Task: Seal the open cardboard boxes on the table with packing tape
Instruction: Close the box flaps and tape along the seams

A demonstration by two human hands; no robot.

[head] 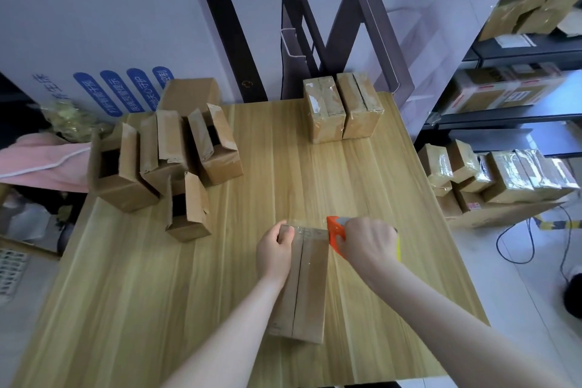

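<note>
Table [346, 183]: pale wood-grain laminate. Box [310, 280]: plain brown corrugated cardboard, long rectangular block, matte; lies flat near the front middle of the table, flaps folded shut, dark seam down its centre. Long axis runs from the person toward the far edge, far end leaning slightly right. Glossy clear tape [307, 231] crosses the far end. Left hand [274, 253] grips the far left corner, fingers curled over the end. Right hand [368, 242] wraps round an orange plastic tape dispenser [334, 231] touching the far right corner. Open boxes [176, 161] stand far left, flaps up; two taped boxes [341, 107] at the far edge
</note>
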